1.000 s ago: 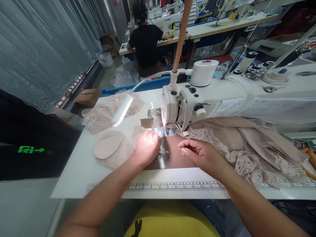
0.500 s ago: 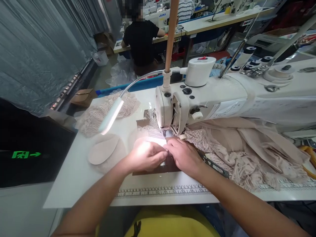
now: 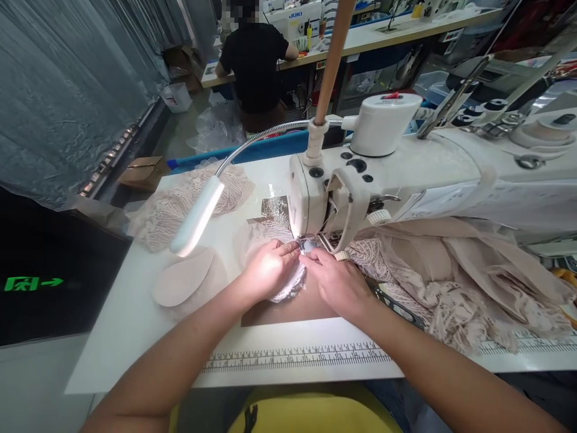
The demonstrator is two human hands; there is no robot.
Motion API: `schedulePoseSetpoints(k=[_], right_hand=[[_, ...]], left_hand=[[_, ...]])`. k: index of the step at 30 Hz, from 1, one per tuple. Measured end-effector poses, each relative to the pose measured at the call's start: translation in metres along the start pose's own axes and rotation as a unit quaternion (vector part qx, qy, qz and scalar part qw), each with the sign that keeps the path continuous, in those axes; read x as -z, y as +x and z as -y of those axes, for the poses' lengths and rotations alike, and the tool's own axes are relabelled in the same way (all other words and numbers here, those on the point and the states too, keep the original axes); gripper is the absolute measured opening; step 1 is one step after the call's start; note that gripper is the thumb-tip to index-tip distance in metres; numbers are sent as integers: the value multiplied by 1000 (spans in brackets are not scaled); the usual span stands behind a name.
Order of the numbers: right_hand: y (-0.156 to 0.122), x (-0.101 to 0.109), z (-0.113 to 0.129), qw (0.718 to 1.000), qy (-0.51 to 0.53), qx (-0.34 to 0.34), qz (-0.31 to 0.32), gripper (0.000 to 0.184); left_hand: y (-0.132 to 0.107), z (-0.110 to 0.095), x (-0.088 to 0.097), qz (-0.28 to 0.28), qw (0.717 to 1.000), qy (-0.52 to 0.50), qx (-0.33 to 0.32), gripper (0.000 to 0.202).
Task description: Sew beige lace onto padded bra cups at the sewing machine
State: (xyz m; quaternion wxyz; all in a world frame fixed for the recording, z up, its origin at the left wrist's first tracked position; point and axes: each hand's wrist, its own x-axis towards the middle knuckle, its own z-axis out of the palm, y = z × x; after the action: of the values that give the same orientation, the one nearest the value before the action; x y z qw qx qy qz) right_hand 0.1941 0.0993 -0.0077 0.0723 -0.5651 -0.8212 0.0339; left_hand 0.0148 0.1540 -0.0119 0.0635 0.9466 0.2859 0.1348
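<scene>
Left hand (image 3: pixel 270 267) first: fingers curled down, tips closed on the far edge of a small pale lace piece (image 3: pixel 291 290), which spills out from under the palm toward the near side. Right hand (image 3: pixel 336 279) is just beside it, fingertips touching the same lace where the two hands meet; fingers half bent, palm down, and whether it pinches or only presses I cannot tell. The lace piece lies on a brown panel (image 3: pixel 293 311) let into the white table (image 3: pixel 135 325), its far end right at the presser foot (image 3: pixel 309 244) of the white sewing machine (image 3: pixel 406 174).

Out to the left, a gooseneck lamp (image 3: pixel 197 216) hangs over the table, and below it sits a beige oval foam pad (image 3: pixel 183 278). Farther left and back, a heap of pink lace (image 3: pixel 180 201). To the right, under the machine arm, a big rumpled pile of beige fabric and lace (image 3: pixel 451 270). Along the near table edge runs a printed ruler (image 3: pixel 293 356). Far back, a person in a black top (image 3: pixel 255 57) sits at another bench.
</scene>
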Motion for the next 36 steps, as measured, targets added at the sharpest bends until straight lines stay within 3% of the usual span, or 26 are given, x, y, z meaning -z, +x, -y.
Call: schedulePoseSetpoints(k=[6, 14, 21, 27, 29, 33, 34, 36], right_hand=[[0, -1, 1, 1000, -7, -9, 8, 45], [0, -1, 1, 1000, -10, -9, 14, 47], [-4, -13, -3, 999, -25, 11, -35, 47], [-6, -13, -2, 997, 10, 17, -80, 46], [-7, -11, -3, 993, 52, 23, -103, 44], [-12, -5, -6, 979, 146, 45, -134, 39], [-13, -4, -7, 975, 166, 48, -141, 37], [-15, -2, -8, 967, 200, 52, -152, 33]], left_hand=[[-4, 4, -4, -36, 999, -17, 22, 31], [-3, 6, -4, -17, 997, -23, 71, 37], [-6, 1, -3, 0, 989, -1, 149, 41], [-11, 11, 4, -10, 982, -2, 188, 39], [-17, 10, 14, 18, 986, -51, 159, 38], [-37, -12, 38, 117, 974, -196, -15, 38], [-42, -20, 43, 121, 966, -223, -44, 38], [-51, -34, 50, 86, 963, -252, -45, 36]])
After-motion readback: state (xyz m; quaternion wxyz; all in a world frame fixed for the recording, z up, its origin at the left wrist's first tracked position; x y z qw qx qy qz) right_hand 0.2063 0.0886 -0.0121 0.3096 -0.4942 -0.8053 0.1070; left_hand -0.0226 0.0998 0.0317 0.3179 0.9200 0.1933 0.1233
